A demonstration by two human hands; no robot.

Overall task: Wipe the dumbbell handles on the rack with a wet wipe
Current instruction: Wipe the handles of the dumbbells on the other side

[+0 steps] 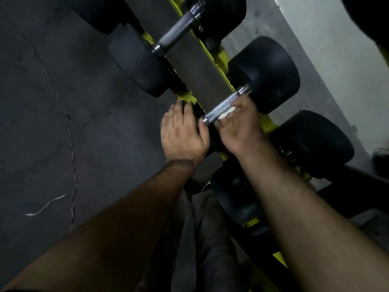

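A dumbbell with black round heads lies across the yellow rack [219, 57]. Its knurled metal handle [221, 107] runs diagonally at mid-frame. My right hand [240, 127] curls around that handle from below, pressing a white wet wipe [228, 112] against it; only a small patch of the wipe shows between my fingers. My left hand [183, 133] rests flat on the near black head of the same dumbbell, which it mostly hides. A second dumbbell with a bare knurled handle [176, 32] sits higher up the rack.
Another black dumbbell head [315, 142] lies to the right and one [237, 197] below my right wrist. Dark rubber floor [52, 102] with a white scrap fills the left. A pale wall [336, 60] stands behind the rack. My trouser leg shows at the bottom.
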